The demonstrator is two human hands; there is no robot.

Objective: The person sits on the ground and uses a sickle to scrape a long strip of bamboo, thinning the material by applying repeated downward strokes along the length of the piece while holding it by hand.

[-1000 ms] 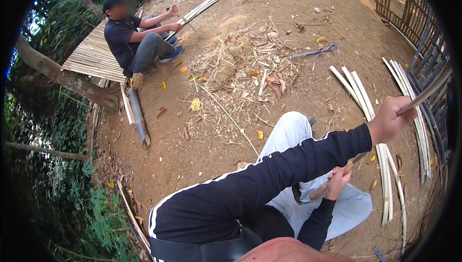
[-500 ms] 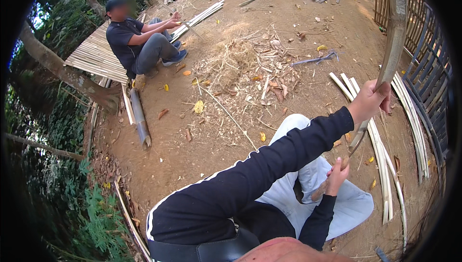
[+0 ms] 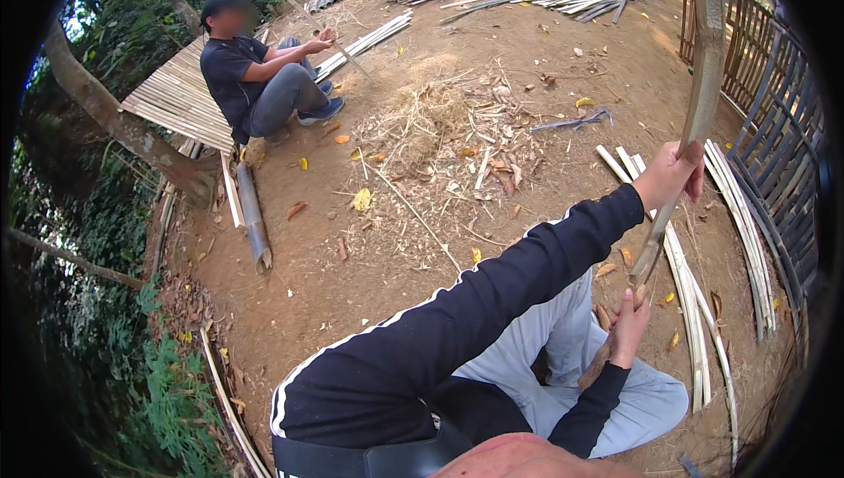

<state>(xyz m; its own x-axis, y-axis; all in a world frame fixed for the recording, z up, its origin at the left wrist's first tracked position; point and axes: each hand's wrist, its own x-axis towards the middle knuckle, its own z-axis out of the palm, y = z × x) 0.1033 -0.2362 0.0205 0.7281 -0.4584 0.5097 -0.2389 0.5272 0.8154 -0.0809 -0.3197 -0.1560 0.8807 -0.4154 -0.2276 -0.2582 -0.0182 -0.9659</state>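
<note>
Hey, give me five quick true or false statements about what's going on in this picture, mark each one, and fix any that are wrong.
1. The left grip is closed on a long bamboo strip. True.
2. The right grip is open and empty. False: it is closed around a brown handle-like piece.
3. The co-worker is standing up straight. False: the co-worker is low down with bent knees, near a slatted panel.
4. Pale strips lie on the ground to the right of the light trousers. True.
5. The left sleeve is plain white. False: it is black with a white stripe.
</note>
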